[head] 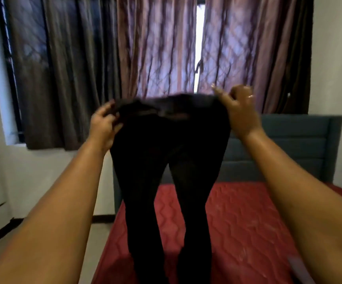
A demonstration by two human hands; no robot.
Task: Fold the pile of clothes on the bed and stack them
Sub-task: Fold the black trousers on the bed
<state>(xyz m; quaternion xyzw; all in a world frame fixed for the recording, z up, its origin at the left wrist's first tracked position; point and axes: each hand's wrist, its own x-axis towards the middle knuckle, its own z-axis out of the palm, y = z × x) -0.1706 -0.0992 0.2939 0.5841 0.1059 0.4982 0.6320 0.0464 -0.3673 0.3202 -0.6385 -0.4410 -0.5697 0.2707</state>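
A pair of black trousers (166, 160) hangs in the air in front of me, waistband up, both legs dangling down past the bottom of the frame over the red mattress (237, 222). My left hand (104, 124) grips the left end of the waistband with curled fingers. My right hand (237, 107) pinches the right end of the waistband, some fingers raised off the cloth. The pile of clothes and any stack are out of view.
A blue-grey padded headboard (299, 140) stands at the far end of the bed. Brown and pink curtains (145, 48) cover the window behind. White walls flank the room, and a strip of pale floor (96, 242) runs along the bed's left side.
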